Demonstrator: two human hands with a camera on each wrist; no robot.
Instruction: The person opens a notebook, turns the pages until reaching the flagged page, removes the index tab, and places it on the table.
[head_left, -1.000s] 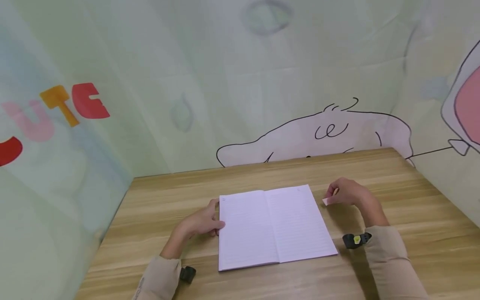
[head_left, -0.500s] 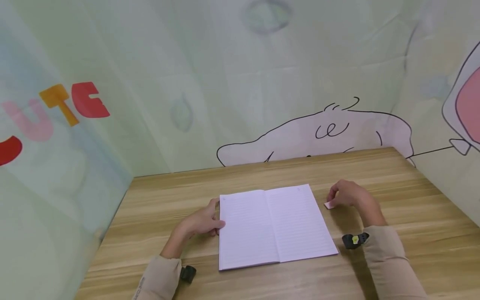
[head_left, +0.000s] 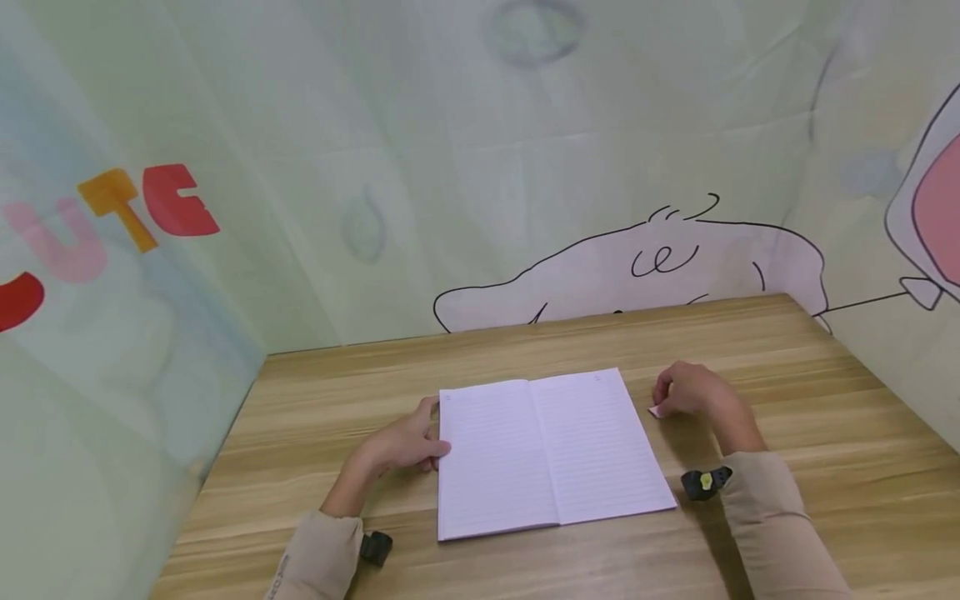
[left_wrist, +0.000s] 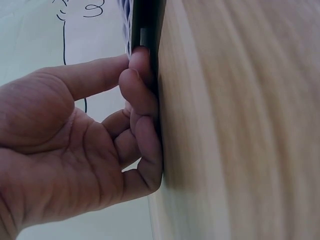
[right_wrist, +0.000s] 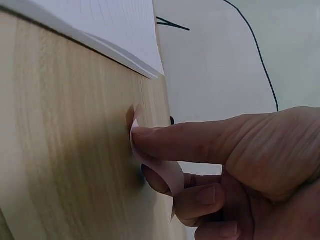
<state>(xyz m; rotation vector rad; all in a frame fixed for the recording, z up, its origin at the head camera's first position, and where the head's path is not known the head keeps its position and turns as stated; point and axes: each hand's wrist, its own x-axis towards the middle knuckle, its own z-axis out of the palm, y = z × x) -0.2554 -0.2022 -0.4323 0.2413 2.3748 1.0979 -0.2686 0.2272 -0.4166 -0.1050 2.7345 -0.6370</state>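
Observation:
An open lined notebook (head_left: 495,458) lies on the wooden table in the head view, its blank ruled pages facing up. At its left edge my left hand (head_left: 408,437) grips it, thumb on the page. The left wrist view shows curled fingers (left_wrist: 147,145) under the notebook's edge, against the table. Right of the notebook, my right hand (head_left: 697,390) pinches a small pale slip of paper (head_left: 656,411) just above the table. In the right wrist view, the paper slip (right_wrist: 167,172) bends between the thumb and the fingers behind it, apart from the notebook.
The wooden table (head_left: 360,367) meets a printed cloth backdrop (head_left: 300,208) at its back and left edges. Dark camera mounts sit at the left wrist (head_left: 376,548) and the right wrist (head_left: 707,482).
My right hand has shifted slightly toward the near side with the paper slip, which now shows less in the head view. My left hand and the notebook have stayed in place.

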